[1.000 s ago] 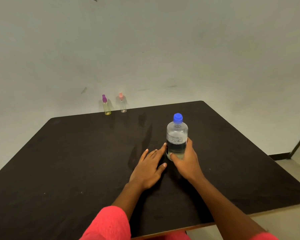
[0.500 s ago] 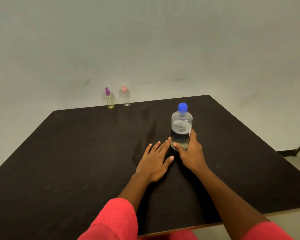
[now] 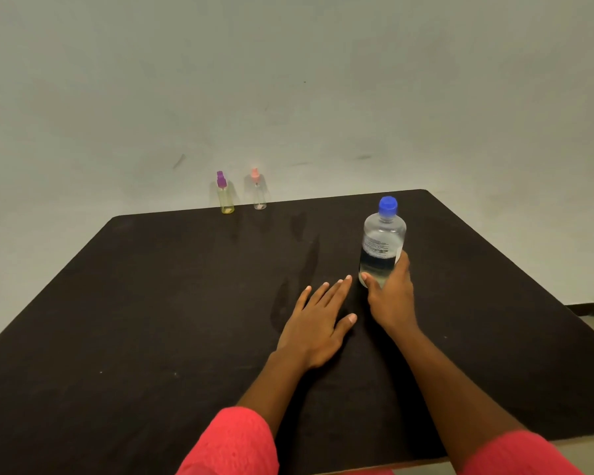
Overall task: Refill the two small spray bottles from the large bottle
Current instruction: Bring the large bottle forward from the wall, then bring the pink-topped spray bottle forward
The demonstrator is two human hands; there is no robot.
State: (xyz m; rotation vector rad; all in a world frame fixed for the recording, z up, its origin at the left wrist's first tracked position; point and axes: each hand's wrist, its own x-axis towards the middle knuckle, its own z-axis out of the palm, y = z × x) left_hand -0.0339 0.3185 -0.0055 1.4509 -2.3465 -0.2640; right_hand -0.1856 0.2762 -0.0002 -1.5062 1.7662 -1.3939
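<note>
Head view: the right hand [image 3: 390,296] grips the lower part of the large clear plastic bottle with a blue cap [image 3: 382,242], upright on the dark desk [image 3: 151,303]. The left hand [image 3: 318,320] lies flat, fingers straight, just beside it. The purple-topped small spray bottle [image 3: 225,195] and pink-topped small spray bottle [image 3: 258,192] stand at the far edge

Large bottle [image 3: 383,245] stands upright on the table [image 3: 151,303]. The right hand [image 3: 390,299] lies at the bottle's near side and grips its lower part, thumb to the bottle's left and fingers to its right. The left hand [image 3: 318,323] rests flat on the table, left of the bottle and nearer the viewer, fingertips just beside its base. Well behind and left of the bottle, at the far table edge, two small spray bottles stand upright side by side: the right spray bottle [image 3: 258,193] closer to the large bottle, the left spray bottle [image 3: 225,197] farther from it. The wall [image 3: 288,80] rises behind the bottle.
</note>
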